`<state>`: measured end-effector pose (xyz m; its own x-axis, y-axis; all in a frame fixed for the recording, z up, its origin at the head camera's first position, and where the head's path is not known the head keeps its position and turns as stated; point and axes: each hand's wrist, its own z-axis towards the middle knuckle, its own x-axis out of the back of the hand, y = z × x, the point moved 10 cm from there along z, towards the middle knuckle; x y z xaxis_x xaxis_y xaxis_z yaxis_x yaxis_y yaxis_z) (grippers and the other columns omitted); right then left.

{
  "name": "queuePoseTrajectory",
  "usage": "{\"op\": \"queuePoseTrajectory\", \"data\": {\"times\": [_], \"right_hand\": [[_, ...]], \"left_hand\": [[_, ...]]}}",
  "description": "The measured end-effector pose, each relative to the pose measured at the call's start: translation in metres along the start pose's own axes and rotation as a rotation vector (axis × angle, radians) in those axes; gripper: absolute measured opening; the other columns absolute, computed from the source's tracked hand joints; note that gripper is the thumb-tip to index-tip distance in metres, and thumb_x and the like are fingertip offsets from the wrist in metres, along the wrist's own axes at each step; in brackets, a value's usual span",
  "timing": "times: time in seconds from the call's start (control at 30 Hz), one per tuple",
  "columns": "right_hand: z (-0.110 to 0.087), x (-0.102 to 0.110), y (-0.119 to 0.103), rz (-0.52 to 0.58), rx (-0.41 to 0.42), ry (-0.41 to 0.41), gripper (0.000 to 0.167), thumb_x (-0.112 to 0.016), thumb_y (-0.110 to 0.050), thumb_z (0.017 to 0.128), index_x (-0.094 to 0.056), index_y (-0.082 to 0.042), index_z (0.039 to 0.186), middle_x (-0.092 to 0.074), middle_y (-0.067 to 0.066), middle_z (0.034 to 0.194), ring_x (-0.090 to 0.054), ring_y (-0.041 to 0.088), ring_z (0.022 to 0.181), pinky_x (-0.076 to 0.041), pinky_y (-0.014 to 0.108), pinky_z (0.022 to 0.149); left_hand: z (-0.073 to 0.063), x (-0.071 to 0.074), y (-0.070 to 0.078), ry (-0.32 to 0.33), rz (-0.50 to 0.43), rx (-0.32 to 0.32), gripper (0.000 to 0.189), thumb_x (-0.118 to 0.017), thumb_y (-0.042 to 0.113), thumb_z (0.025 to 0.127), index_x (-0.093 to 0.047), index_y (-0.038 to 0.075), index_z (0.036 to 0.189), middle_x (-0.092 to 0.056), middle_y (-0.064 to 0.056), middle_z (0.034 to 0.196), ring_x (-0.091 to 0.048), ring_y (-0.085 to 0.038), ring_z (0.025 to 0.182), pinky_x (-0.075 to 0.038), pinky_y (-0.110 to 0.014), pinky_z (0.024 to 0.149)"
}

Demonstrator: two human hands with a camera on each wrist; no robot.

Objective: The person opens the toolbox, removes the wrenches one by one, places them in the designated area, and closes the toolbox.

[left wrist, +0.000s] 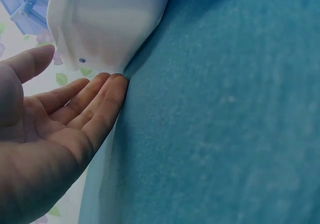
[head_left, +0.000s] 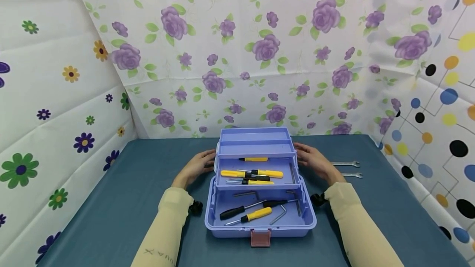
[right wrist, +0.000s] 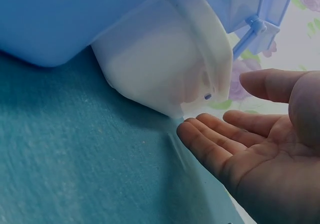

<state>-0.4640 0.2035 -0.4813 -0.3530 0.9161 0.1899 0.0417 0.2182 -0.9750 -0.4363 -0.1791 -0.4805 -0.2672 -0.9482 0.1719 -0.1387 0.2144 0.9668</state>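
Observation:
A periwinkle-blue toolbox (head_left: 222, 232) stands unfolded on the table, its trays stepped up behind the base. Yellow-and-black screwdrivers (head_left: 259, 213), a black-handled screwdriver (head_left: 231, 212) and hex keys (head_left: 279, 215) lie inside. At the box's rear left is my left hand (head_left: 198, 166), fingers extended and thumb apart. My right hand (head_left: 315, 162) mirrors it at the rear right. Both wrist views show a whitish lid (left wrist: 105, 33) (right wrist: 155, 58) tipped back behind the box, with the fingertips right at its lower edge. Neither hand grips anything.
Two metal wrenches (head_left: 345, 163) lie right of the box, partly behind my right hand. A reddish-brown latch (head_left: 260, 238) hangs at the box's front. Blue-green cloth (head_left: 148, 201) covers the table, and a flowered curtain (head_left: 200, 52) hangs along its back edge.

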Motion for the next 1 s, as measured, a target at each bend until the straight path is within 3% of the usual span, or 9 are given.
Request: {"op": "queuePoseTrajectory", "data": {"times": [0.53, 1.0], "right_hand": [[0.0039, -0.0086, 0.0032, -0.019, 0.017, -0.033, 0.060, -0.046, -0.026, 0.113, -0.026, 0.002, 0.163, -0.032, 0.025, 0.165, -0.038, 0.042, 0.148, -0.033, 0.059, 0.119], [0.0008, -0.0087, 0.0061, 0.051, 0.005, -0.044, 0.059, -0.048, -0.024, 0.113, -0.028, 0.000, 0.163, -0.032, 0.024, 0.165, -0.040, 0.042, 0.146, -0.034, 0.061, 0.119]], "left_hand": [[0.0007, -0.0053, -0.0034, 0.002, -0.016, -0.004, 0.059, -0.045, 0.034, 0.113, -0.034, 0.001, 0.161, -0.039, -0.022, 0.162, -0.043, -0.038, 0.146, -0.042, -0.051, 0.116], [-0.0004, -0.0066, -0.0040, 0.005, -0.025, -0.047, 0.059, -0.048, 0.036, 0.113, -0.035, 0.007, 0.162, -0.039, -0.018, 0.163, -0.042, -0.037, 0.146, -0.042, -0.054, 0.115]]}}
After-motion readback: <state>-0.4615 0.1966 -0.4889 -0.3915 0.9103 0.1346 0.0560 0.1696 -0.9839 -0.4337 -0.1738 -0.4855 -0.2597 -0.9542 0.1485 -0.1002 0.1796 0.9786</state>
